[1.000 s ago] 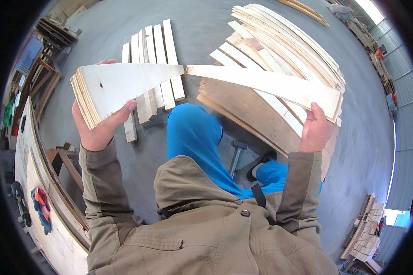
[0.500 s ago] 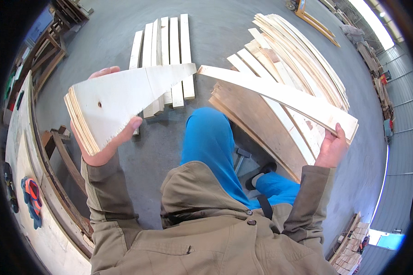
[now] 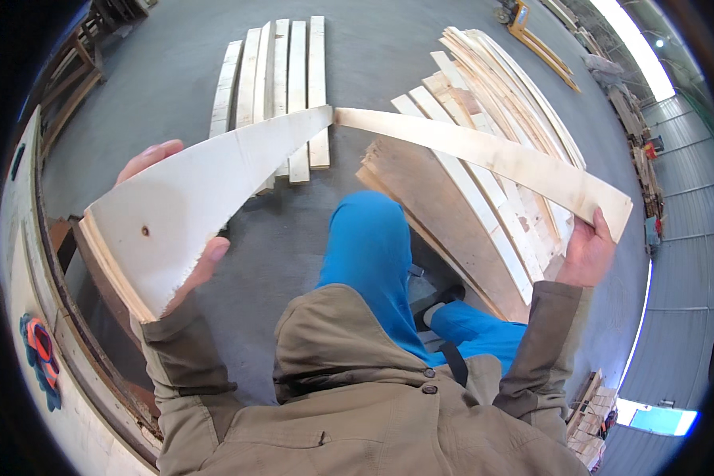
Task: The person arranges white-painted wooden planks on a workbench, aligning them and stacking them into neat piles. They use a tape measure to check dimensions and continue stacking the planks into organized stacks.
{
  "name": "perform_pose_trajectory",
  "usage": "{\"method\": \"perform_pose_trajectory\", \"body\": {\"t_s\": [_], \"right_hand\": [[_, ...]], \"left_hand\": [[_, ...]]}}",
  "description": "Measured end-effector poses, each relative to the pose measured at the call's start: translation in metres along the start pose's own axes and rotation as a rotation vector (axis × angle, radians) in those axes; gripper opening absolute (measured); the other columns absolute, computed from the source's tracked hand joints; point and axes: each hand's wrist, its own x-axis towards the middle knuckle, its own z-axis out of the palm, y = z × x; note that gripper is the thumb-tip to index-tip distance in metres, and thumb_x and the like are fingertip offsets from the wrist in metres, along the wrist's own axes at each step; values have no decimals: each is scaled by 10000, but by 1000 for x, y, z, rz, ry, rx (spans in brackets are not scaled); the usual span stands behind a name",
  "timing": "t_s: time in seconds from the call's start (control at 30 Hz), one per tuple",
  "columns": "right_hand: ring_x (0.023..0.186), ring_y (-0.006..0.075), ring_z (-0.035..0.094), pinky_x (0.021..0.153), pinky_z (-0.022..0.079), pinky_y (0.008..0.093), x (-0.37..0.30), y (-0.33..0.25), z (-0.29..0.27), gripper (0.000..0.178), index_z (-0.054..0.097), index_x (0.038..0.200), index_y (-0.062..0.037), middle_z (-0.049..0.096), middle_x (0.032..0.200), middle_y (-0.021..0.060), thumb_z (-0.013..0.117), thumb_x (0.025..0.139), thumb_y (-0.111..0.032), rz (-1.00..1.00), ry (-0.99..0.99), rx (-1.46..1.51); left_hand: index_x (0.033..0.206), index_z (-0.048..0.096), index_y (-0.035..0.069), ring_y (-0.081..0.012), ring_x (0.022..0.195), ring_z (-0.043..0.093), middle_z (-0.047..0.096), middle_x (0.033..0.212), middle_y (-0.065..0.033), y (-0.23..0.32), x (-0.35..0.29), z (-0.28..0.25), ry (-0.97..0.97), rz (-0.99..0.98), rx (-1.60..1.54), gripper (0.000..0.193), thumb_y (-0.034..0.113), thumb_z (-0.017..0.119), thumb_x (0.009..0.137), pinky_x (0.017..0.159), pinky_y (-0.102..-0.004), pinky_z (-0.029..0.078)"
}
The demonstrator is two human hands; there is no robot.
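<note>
My left hand (image 3: 201, 275) is closed round the near end of a pale plywood board (image 3: 190, 186), thumb on one edge and fingers over the other. The board has a dark knot and a ragged, splintery edge. My right hand (image 3: 589, 255) grips the near end of a narrower pale wooden plank (image 3: 484, 151) from below. Both pieces are held up off the floor and slant inward. In the picture their far ends meet in front of me; whether they touch, I cannot tell.
Several planks (image 3: 296, 87) lie side by side on the floor ahead. At the right is a heap of planks (image 3: 523, 103) and a brown panel (image 3: 436, 202). A wooden bench (image 3: 55, 349) with orange-and-blue gloves (image 3: 40, 361) stands at left. A yellow pallet truck (image 3: 535, 40) is far off.
The plywood board in my left hand has shifted left and down in view, looking larger. The plank in my right hand has moved slightly right. Their far ends have drawn closer in view.
</note>
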Motion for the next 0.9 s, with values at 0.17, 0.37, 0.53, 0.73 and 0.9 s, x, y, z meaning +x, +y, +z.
{"method": "perform_pose_trajectory", "body": {"t_s": [0.17, 0.37, 0.53, 0.73, 0.9], "right_hand": [[1356, 323, 612, 1233, 449, 498, -4, -20, 32, 553, 495, 1515, 91, 620, 1454, 215, 635, 980, 106, -111, -338, -47], [1258, 279, 683, 1142, 506, 407, -7, -58, 77, 503, 612, 1359, 58, 718, 1333, 198, 791, 889, 51, -55, -791, -95], [1180, 279, 734, 1061, 567, 374, -8, -82, 119, 365, 733, 1181, -17, 776, 1220, 174, 824, 839, 73, -234, -1229, -309], [1107, 242, 749, 1010, 581, 357, -26, -95, 157, 230, 768, 1078, -40, 791, 1138, 92, 803, 879, 69, -323, -1498, -336], [1092, 276, 695, 975, 536, 384, -44, -105, 165, 161, 785, 980, -75, 729, 1110, 82, 830, 851, 9, -329, -1594, -433]], "left_hand": [[1618, 369, 19, -316, 1387, 597, 500, 1545, -200, -2, 3, 2, -29, 11, -3, 1023, 223, 939, 794, 1108, -417, 567], [1556, 481, 27, -304, 1372, 607, 537, 1525, -176, -7, 13, 19, 87, 51, -25, 1014, 323, 984, 726, 1090, -412, 579], [1475, 573, 20, -291, 1295, 658, 613, 1456, -179, 18, 38, 39, 100, 107, -19, 923, 368, 988, 728, 1063, -406, 580], [1393, 646, 30, -315, 1202, 702, 687, 1363, -191, 64, 71, 83, -63, 307, -17, 765, 301, 988, 765, 1003, -433, 576], [1388, 655, 94, -290, 1173, 704, 662, 1339, -147, 95, 89, 121, -140, 272, -75, 735, 203, 977, 736, 840, -371, 648]]}}
